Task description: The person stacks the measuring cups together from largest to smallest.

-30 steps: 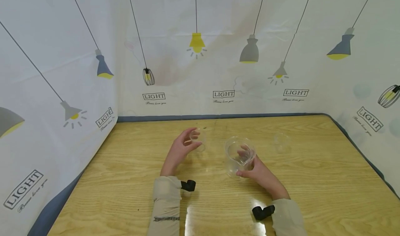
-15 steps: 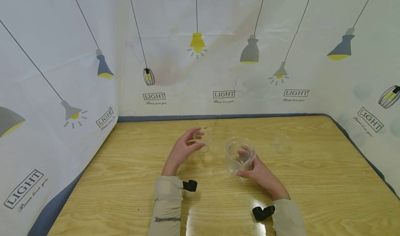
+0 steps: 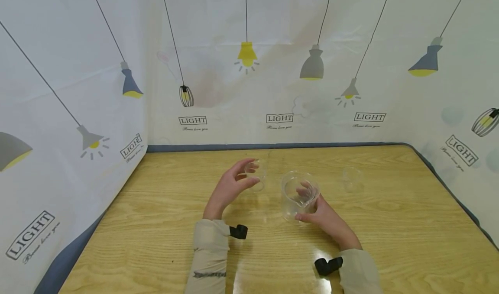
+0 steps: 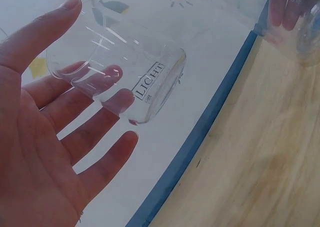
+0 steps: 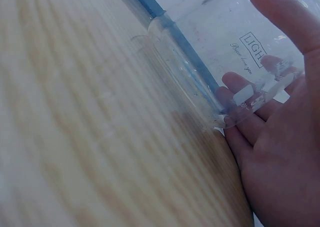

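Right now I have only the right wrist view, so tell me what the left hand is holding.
Observer: The left hand grips a small clear beaker.
Operator: Place it against the large beaker in my view.
Observer: The head view shows it left of the large beaker, with a gap between them.
Operator: Now report the large beaker's other side.
Observer: Another clear vessel is farther right, too faint to make out in detail.

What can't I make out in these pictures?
Far glass vessel, head view: too faint for its exact shape.
Small beaker, left wrist view: white markings too blurred to read.
Large beaker, right wrist view: upper end cut off by the picture's edge.
Right hand, left wrist view: mostly beyond the top edge.
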Demonstrator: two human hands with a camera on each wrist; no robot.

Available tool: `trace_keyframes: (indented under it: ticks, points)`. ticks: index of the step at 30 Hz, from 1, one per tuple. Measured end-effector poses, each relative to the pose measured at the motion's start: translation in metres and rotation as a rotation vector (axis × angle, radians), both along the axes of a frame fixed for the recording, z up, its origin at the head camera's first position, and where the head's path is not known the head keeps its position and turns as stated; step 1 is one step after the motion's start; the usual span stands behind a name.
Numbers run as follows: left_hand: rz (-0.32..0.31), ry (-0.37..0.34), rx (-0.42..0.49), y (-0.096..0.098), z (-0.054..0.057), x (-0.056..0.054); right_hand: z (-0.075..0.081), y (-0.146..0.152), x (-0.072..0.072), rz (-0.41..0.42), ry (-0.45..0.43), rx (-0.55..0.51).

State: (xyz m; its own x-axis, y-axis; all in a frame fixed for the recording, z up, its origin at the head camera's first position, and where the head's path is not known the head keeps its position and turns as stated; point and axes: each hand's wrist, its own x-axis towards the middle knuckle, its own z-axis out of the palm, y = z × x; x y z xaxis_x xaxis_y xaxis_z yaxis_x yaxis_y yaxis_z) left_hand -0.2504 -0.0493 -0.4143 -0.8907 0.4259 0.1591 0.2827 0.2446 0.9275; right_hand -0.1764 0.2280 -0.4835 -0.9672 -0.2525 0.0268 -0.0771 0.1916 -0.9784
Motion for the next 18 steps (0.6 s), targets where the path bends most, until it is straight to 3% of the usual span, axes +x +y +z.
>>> trace_keyframes:
  ticks: [4,10,13,18]
  points:
    - [0.010,0.054,-0.018,0.002,-0.005,-0.003,0.000,0.000,0.000,-0.002,-0.003,0.001]
    - [0.011,0.097,-0.025,0.005,0.002,-0.001,0.000,0.001,0.000,-0.002,0.004,0.008]
    - [-0.004,0.101,-0.027,0.005,0.008,0.002,0.000,0.001,-0.001,-0.004,0.004,0.008]
    - [-0.028,0.089,-0.020,0.008,0.030,0.015,0.000,0.001,-0.001,0.002,0.008,0.001]
